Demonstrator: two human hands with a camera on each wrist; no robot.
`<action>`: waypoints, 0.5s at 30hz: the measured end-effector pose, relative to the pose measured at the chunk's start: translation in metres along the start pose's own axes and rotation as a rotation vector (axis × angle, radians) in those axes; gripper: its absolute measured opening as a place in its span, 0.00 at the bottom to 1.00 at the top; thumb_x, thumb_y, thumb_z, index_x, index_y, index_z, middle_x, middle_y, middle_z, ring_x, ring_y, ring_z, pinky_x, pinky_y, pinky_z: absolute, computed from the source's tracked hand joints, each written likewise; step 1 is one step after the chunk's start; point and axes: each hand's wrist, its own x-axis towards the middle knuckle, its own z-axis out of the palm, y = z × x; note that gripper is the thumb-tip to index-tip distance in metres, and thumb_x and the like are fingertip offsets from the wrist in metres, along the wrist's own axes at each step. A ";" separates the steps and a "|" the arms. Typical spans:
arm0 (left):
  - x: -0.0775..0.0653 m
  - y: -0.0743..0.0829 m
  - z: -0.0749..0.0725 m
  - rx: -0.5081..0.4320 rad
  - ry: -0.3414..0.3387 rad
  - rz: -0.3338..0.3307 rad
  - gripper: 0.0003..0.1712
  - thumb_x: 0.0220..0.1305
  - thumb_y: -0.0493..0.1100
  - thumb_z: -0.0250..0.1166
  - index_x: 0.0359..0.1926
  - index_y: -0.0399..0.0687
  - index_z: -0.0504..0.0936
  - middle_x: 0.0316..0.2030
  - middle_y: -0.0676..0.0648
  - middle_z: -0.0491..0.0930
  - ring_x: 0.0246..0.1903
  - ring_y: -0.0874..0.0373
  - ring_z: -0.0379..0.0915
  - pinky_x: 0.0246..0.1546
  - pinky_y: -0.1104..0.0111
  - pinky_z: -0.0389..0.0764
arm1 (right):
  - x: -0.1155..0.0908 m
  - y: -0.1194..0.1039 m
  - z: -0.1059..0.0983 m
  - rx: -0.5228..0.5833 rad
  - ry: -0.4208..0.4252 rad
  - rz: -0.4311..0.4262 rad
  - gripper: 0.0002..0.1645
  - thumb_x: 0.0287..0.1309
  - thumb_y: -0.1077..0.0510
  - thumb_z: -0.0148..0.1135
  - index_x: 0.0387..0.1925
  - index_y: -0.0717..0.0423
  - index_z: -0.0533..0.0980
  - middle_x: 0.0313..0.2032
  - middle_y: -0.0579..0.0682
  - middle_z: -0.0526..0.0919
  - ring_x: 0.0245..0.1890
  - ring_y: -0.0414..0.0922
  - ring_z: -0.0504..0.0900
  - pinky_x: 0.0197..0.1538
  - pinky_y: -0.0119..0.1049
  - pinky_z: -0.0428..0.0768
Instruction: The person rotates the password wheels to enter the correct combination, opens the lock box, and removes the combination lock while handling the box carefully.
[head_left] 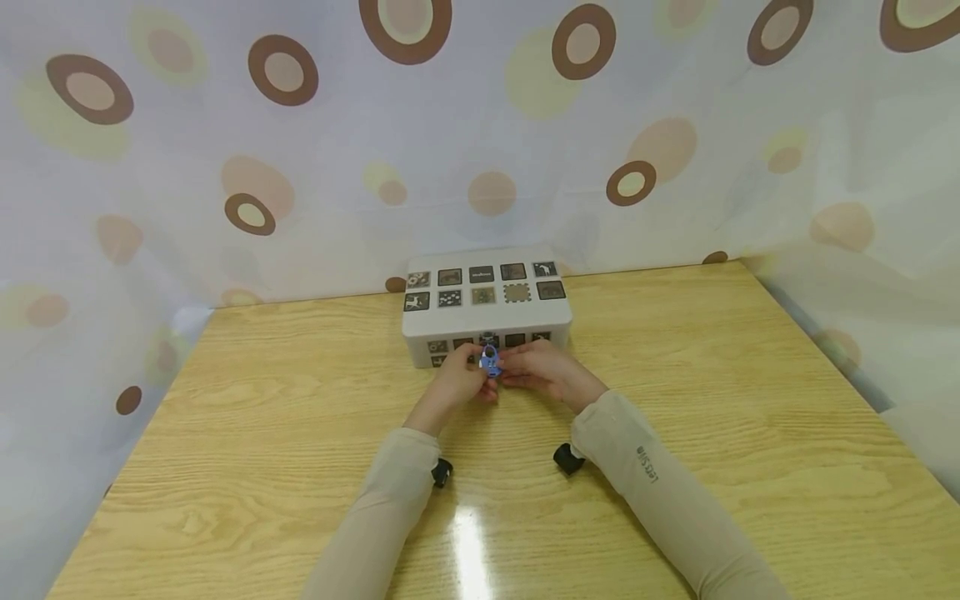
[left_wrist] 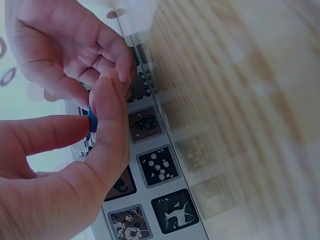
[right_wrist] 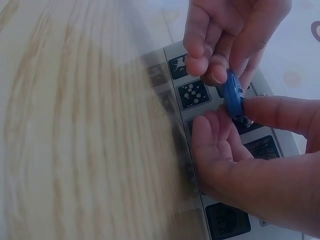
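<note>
A small blue padlock (head_left: 490, 365) with a loop on top is held at the front of a white box (head_left: 487, 315). My left hand (head_left: 459, 377) pinches its left side between thumb and fingers. From the other side, my right hand (head_left: 551, 369) has its thumb and fingers on the same padlock. In the right wrist view the padlock (right_wrist: 233, 95) appears edge-on, with small pale marks on its face. Only a sliver of it shows in the left wrist view, where fingers hide the rest. A metal clasp (left_wrist: 80, 149) on the box shows behind the fingers.
The box carries dark square pictures on its lid and front and stands on a wooden table (head_left: 300, 400) near its back edge. A patterned curtain (head_left: 480, 125) hangs behind and at both sides. Black wrist cameras (head_left: 568, 458) sit under both sleeves.
</note>
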 end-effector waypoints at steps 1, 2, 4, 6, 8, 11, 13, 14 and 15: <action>0.000 0.000 0.000 0.001 0.000 0.002 0.23 0.67 0.25 0.48 0.63 0.28 0.63 0.25 0.41 0.76 0.21 0.57 0.76 0.35 0.60 0.87 | 0.000 0.000 0.000 0.003 -0.001 0.007 0.22 0.65 0.69 0.52 0.56 0.81 0.66 0.35 0.52 0.78 0.33 0.42 0.78 0.56 0.41 0.79; -0.001 0.000 0.000 0.000 0.001 0.005 0.22 0.67 0.25 0.48 0.62 0.28 0.63 0.25 0.41 0.76 0.20 0.57 0.76 0.35 0.60 0.87 | 0.000 0.000 0.000 0.008 -0.001 0.014 0.21 0.65 0.68 0.52 0.54 0.81 0.67 0.33 0.51 0.79 0.32 0.42 0.78 0.53 0.39 0.80; -0.002 0.000 0.000 -0.002 0.002 0.007 0.22 0.67 0.25 0.48 0.62 0.27 0.63 0.25 0.41 0.76 0.20 0.57 0.76 0.34 0.60 0.87 | 0.000 0.000 0.000 0.012 -0.005 0.027 0.17 0.65 0.67 0.52 0.50 0.78 0.71 0.30 0.51 0.79 0.31 0.42 0.78 0.47 0.35 0.82; -0.002 0.000 0.000 0.000 0.004 0.006 0.22 0.67 0.25 0.48 0.62 0.28 0.63 0.25 0.41 0.75 0.20 0.57 0.76 0.34 0.60 0.87 | 0.000 0.000 -0.001 0.012 -0.004 0.036 0.13 0.65 0.66 0.52 0.45 0.75 0.73 0.28 0.51 0.79 0.30 0.43 0.78 0.43 0.33 0.83; -0.002 0.001 0.000 0.000 0.006 0.001 0.22 0.68 0.26 0.48 0.62 0.28 0.63 0.25 0.41 0.75 0.20 0.57 0.75 0.34 0.60 0.86 | -0.001 0.000 -0.001 0.015 -0.004 0.037 0.11 0.65 0.66 0.52 0.42 0.74 0.74 0.27 0.51 0.79 0.29 0.43 0.78 0.41 0.32 0.83; -0.001 0.000 0.000 0.001 0.005 0.000 0.22 0.68 0.26 0.48 0.62 0.28 0.63 0.26 0.41 0.75 0.21 0.56 0.76 0.35 0.60 0.86 | -0.001 0.000 0.000 0.018 -0.005 0.031 0.13 0.65 0.67 0.52 0.45 0.76 0.73 0.27 0.51 0.78 0.29 0.42 0.78 0.40 0.31 0.83; -0.001 0.000 0.000 -0.003 0.004 -0.002 0.22 0.68 0.26 0.48 0.62 0.28 0.62 0.26 0.40 0.76 0.21 0.56 0.76 0.35 0.60 0.86 | -0.001 0.000 0.000 0.016 -0.003 0.023 0.17 0.65 0.67 0.51 0.49 0.79 0.71 0.28 0.51 0.78 0.29 0.42 0.77 0.39 0.30 0.82; -0.001 0.000 0.000 -0.004 0.004 -0.002 0.22 0.68 0.25 0.48 0.62 0.28 0.63 0.26 0.40 0.76 0.22 0.56 0.76 0.35 0.60 0.86 | -0.001 0.000 0.000 0.012 -0.005 0.019 0.18 0.66 0.67 0.51 0.51 0.81 0.70 0.28 0.51 0.78 0.29 0.42 0.77 0.39 0.30 0.82; -0.001 0.000 0.000 -0.004 0.005 -0.003 0.22 0.68 0.25 0.48 0.62 0.28 0.62 0.27 0.40 0.76 0.22 0.56 0.76 0.35 0.60 0.87 | 0.000 0.000 0.000 0.007 -0.007 0.014 0.20 0.66 0.67 0.51 0.53 0.82 0.68 0.28 0.50 0.78 0.29 0.41 0.77 0.39 0.30 0.82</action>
